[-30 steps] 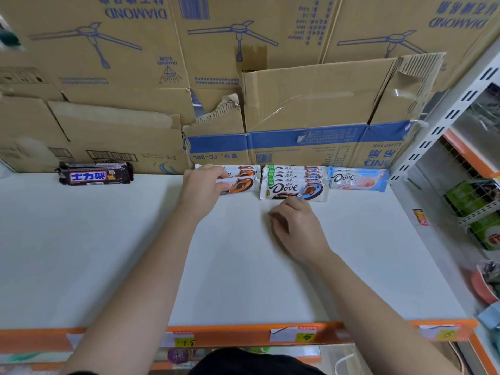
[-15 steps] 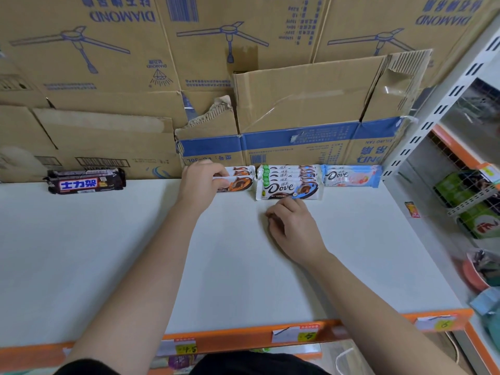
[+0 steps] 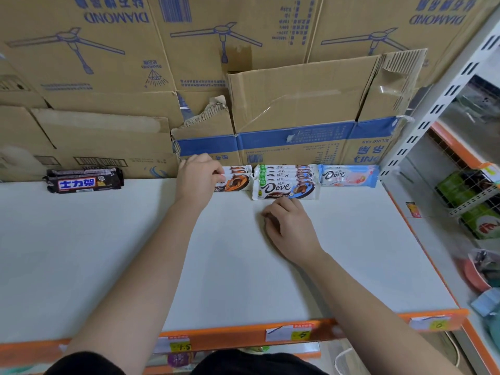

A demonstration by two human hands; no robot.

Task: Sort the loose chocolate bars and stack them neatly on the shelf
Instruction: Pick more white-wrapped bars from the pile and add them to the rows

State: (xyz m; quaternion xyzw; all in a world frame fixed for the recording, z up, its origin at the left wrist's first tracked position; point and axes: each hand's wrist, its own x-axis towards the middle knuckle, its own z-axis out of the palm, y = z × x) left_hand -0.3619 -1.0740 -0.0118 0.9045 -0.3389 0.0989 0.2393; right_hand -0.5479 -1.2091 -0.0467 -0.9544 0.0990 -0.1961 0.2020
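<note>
Along the back of the white shelf (image 3: 108, 253) lie sorted piles of chocolate bars. My left hand (image 3: 197, 180) grips the left end of the orange-marked Dove stack (image 3: 238, 181), covering half of it. To its right sits a stack of white and blue Dove bars (image 3: 285, 184), and my right hand (image 3: 290, 226) rests curled on the shelf just in front of it, fingertips near the bottom bar. A pink and light-blue Dove stack (image 3: 349, 176) lies further right. Far left is a pile of dark bars with a blue label (image 3: 84, 181).
Cardboard boxes (image 3: 189, 77) form a wall right behind the bars. A white slotted upright (image 3: 433, 109) bounds the shelf on the right, with wire baskets of green packets (image 3: 476, 201) beyond. The orange front rail (image 3: 243, 336) carries price tags.
Both hands stay almost in place. My left hand has closed a little more over the orange Dove stack, and the view has shifted slightly.
</note>
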